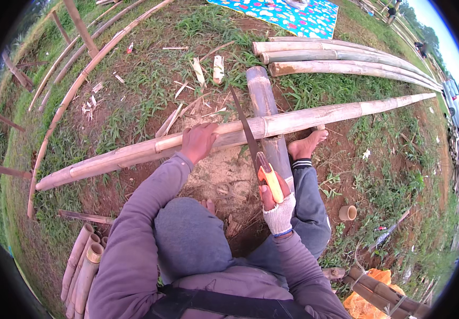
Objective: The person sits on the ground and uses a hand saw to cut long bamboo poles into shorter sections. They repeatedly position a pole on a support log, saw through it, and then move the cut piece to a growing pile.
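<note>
Gripping one handsaw (253, 146) by its handle (272, 186) in closed, gloved right hand (279, 206); curling bare left hand (199, 142), palm down, around the long bamboo pole (325, 118), left of the blade (244, 116). Under the pole, one bamboo log (263, 98); at upper right, four side-by-side poles (341, 56); at right, one short bamboo section (347, 213).

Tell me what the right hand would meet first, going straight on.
Beyond the saw it holds, the right hand would probably meet the long bamboo pole lying crosswise ahead; depth is unclear.
</note>
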A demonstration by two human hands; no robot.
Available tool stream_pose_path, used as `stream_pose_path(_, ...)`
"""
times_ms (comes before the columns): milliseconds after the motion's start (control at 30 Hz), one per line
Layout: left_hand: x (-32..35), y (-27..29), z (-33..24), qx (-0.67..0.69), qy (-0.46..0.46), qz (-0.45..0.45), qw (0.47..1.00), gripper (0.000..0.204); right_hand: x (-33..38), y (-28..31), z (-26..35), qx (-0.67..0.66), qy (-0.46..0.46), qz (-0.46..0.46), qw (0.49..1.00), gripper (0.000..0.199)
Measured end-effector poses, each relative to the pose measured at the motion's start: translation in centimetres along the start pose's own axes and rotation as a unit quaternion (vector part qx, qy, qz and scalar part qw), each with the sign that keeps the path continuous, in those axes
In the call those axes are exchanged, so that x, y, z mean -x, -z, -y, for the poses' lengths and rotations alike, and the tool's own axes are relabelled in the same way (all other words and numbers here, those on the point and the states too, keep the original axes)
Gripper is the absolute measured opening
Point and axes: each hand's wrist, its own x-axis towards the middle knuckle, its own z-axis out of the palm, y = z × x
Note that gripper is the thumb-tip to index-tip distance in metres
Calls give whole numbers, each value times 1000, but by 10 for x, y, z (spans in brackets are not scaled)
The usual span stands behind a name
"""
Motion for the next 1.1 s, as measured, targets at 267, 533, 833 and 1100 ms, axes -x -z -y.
stream_pose_path(267,0,6,-3,-3,30,24,999,36,20,-5,-19,-14,29,-23,999,47)
stream_pose_path(533,2,1,4,6,22,-2,1000,37,-3,-10,-1,-7,32,-13,999,43)
stream_pose_path(833,5,-5,7,48,40,24,998,37,-4,-19,-11,-19,24,-7,999,43)
stream_pose_path(1100,83,-12,26,-101,-105,-95,985,35,-47,-45,0,-27,68,-38,997,42)
